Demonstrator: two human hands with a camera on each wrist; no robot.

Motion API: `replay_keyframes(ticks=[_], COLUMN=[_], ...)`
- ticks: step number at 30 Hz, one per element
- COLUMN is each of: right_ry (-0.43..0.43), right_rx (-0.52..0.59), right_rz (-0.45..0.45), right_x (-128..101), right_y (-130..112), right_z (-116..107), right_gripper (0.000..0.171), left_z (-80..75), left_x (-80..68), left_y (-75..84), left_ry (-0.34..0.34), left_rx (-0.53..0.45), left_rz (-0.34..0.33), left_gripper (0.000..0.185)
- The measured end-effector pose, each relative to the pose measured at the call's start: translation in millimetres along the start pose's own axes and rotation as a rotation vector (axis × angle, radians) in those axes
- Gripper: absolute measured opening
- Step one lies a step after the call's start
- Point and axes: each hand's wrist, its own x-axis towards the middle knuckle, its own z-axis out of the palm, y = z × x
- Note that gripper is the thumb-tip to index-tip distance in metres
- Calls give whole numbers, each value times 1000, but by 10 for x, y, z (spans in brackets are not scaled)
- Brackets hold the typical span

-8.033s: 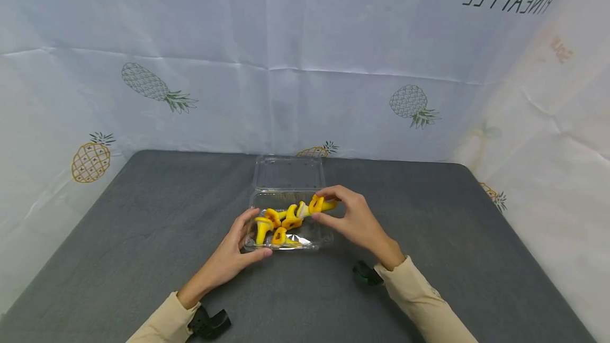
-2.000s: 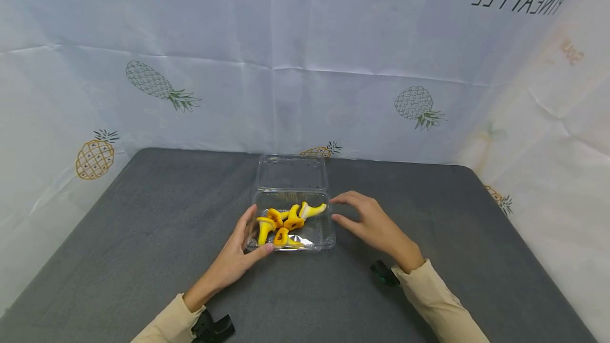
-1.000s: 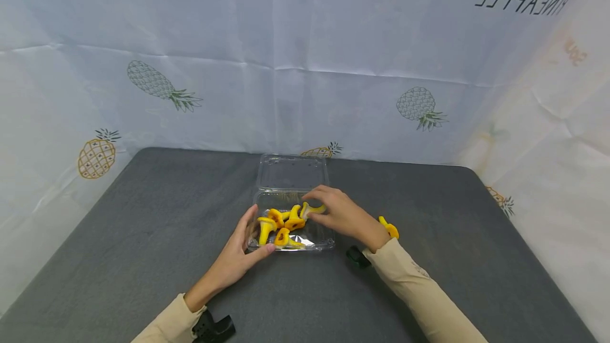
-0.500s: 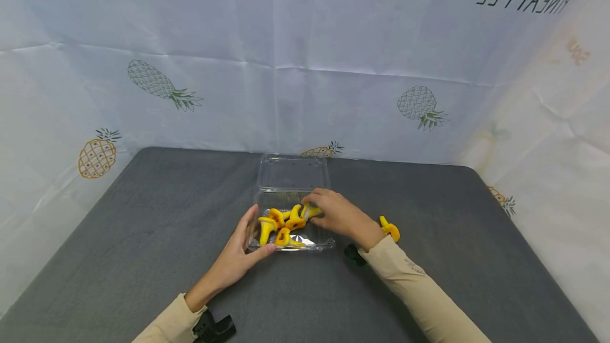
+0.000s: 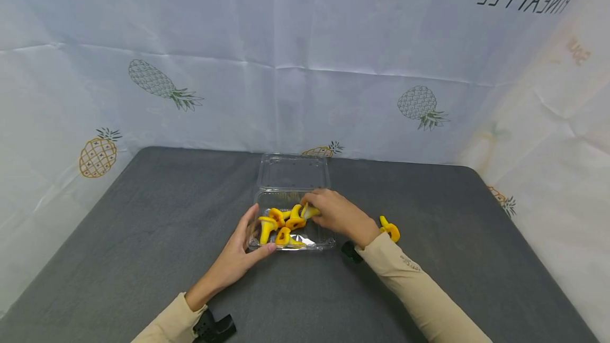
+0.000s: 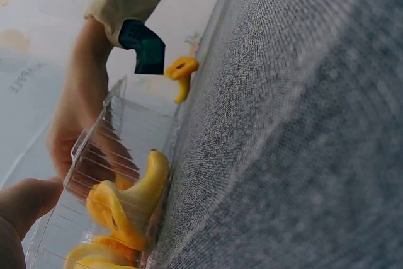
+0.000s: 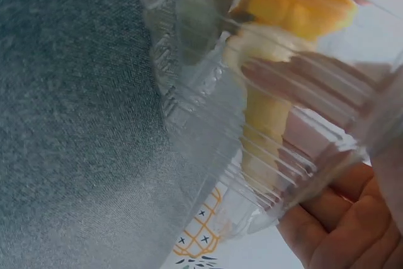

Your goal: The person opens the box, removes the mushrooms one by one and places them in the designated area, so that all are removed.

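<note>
Clear clamshell box (image 5: 320, 238) of yellow mushrooms, left hand (image 5: 236, 256) gripping its corner, right hand (image 5: 335, 215) pinching pale-capped mushroom (image 5: 308, 210) inside

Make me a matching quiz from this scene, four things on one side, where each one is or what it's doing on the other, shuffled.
1. left hand
2. right hand
3. loose yellow mushroom
4. clear lid

A. lies on the grey table, right of the clamshell box
B. folded back, open
C. grips the box's near left corner
D. pinches a mushroom inside the box

Pairs: 1-C, 2-D, 3-A, 4-B
</note>
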Motion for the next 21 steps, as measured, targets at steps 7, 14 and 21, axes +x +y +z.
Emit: replay_keyframes(ticks=[7,14,21], right_ry=[-22,-12,35], right_rx=[29,65,141], right_rz=[9,10,12], right_x=[-23,-57,-84], right_y=[-2,4,12], right_z=[-26,-57,-91], right_gripper=[33,30,35], left_z=[-2,-3,-2], left_x=[2,5,14], left_y=[-2,2,9], left_ry=[-1,-6,-2], left_rx=[10,10,12], left_rz=[3,-15,-16], left_gripper=[92,93,93])
